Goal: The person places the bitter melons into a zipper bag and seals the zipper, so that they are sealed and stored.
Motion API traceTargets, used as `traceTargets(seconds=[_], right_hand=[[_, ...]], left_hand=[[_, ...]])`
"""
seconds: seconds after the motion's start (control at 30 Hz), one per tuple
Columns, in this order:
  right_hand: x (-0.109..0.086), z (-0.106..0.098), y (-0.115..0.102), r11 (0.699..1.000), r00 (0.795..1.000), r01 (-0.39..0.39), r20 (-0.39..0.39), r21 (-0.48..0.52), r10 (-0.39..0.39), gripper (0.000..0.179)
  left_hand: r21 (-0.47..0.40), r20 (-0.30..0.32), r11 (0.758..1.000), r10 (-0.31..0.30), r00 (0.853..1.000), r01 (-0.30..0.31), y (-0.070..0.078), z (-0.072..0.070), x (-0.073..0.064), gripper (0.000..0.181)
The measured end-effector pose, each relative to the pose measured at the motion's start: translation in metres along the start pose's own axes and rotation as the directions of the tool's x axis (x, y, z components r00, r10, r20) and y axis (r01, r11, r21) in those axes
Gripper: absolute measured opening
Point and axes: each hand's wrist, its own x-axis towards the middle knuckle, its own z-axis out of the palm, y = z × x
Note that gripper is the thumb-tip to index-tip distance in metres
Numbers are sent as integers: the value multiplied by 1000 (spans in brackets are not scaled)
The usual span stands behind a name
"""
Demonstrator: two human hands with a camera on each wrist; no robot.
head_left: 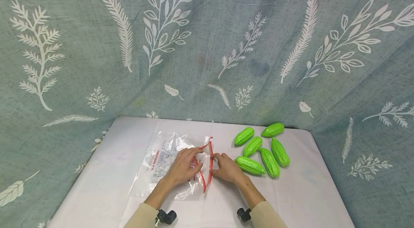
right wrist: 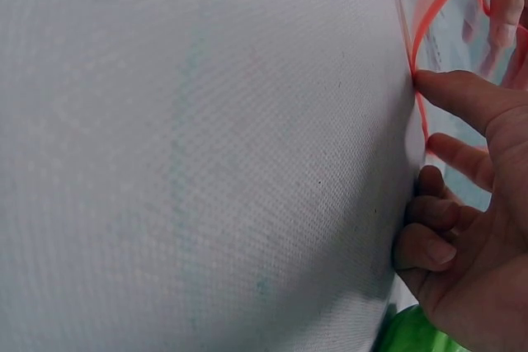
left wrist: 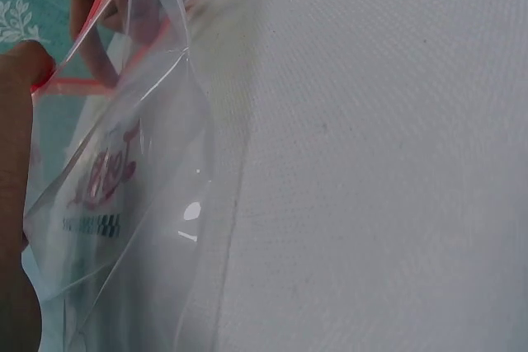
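A clear zip bag with red edging and printed pictures lies flat on the table, its mouth parted towards the right. My left hand reaches over the bag and holds the left lip of the mouth between thumb and fingers. The thumb meets the red strip in the left wrist view. My right hand holds the opposite red lip with thumb and index finger, its other fingers curled near the cloth. Clear film bulges below the mouth.
Several green ridged gourds lie in a loose group right of my right hand, the nearest just beyond its knuckles. A white cloth covers the table. Behind it and at both sides hangs a green leaf-patterned curtain.
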Motion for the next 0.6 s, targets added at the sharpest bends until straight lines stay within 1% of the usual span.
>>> traceTargets(seconds=[0.2,0.33,0.5,0.6], right_hand=[[-1,0,0,1000,1000,-4,2,1,4,61],[0,0,-1,1000,1000,-13,4,2,13,61],[0,0,0,1000,1000,-20,4,-11,20,61],[1,0,1,1000,1000,-17,5,-13,17,61]], left_hand=[[-52,41,998,-22,999,24,1,-2,-2,51],[-76,60,996,-30,998,34,0,-4,-1,50],[-82,91,995,-52,995,60,0,-7,-1,39],[-57,105,996,-57,993,63,-1,-7,-2,30]])
